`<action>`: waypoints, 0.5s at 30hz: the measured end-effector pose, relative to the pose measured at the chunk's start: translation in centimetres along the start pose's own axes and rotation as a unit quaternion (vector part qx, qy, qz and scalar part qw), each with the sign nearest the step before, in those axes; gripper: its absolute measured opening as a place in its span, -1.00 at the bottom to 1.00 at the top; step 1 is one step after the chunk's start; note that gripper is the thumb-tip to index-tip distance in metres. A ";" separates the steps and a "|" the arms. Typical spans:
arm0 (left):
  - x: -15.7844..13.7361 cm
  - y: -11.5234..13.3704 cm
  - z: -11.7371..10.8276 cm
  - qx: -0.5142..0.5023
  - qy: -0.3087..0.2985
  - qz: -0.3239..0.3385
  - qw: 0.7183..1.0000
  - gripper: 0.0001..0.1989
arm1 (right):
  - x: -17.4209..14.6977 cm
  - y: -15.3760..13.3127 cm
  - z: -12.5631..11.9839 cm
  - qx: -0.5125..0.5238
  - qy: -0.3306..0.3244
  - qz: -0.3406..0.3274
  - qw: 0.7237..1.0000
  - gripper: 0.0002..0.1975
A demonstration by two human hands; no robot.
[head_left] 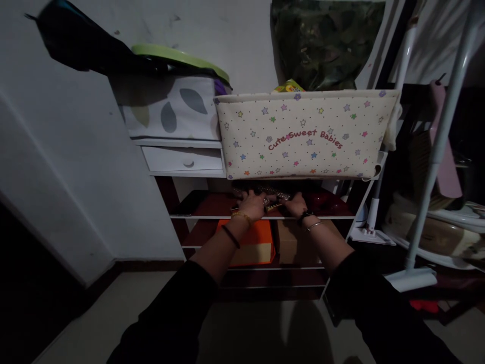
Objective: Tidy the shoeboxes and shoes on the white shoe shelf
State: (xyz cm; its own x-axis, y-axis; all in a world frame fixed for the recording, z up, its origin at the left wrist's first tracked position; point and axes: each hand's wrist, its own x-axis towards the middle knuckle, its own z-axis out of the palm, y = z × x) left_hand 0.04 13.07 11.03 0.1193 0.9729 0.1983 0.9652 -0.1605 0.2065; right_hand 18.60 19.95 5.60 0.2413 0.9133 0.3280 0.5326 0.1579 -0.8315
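Observation:
Both my arms reach into the upper shelf (212, 205) of a low rack. My left hand (252, 203) has its fingers curled over one side of a pair of dark, glittery shoes (278, 193). On the other side, my right hand (296, 205) grips them with its thumb toward the middle. Shadow and my hands hide much of the shoes, so their full shape is unclear. Right of my right hand sits a glossy dark red item (328, 202), perhaps another shoe. A flat black object (191, 202) lies at the shelf's left end.
A star-patterned fabric bin (303, 136) overhangs the shelf. An orange box (261, 240) and a brown cardboard box (293, 242) stand below. Left are a small white drawer (170, 159) and a leaf-print box (170, 111). A pale long-handled tool (435, 162) leans at right.

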 end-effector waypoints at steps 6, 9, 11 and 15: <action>-0.3 -1.9 -1.0 -0.031 0.027 0.002 0.999 -0.50 | -1.0 -2.5 0.8 0.008 0.028 0.010 1.000 -0.33; -0.2 -3.6 -1.7 -0.047 0.047 -0.002 0.998 -0.52 | -1.8 -4.3 1.0 0.018 0.017 -0.025 0.999 -0.42; 0.0 -4.9 -2.2 -0.066 0.065 -0.003 0.996 -0.52 | -2.5 -5.2 1.3 0.025 0.012 -0.047 0.998 -0.40; 0.2 -8.0 -3.2 -0.115 0.098 -0.014 0.988 -0.50 | -4.0 -6.2 2.3 0.060 -0.007 -0.073 0.995 -0.31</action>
State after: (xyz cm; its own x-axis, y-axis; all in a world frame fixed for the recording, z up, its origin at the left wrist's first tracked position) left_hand -8.41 14.00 12.47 0.0248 0.9304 0.3658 0.8864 -0.1897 0.4222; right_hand 12.47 16.16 8.41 0.1562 0.8821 0.4444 0.4604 0.3330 -0.8229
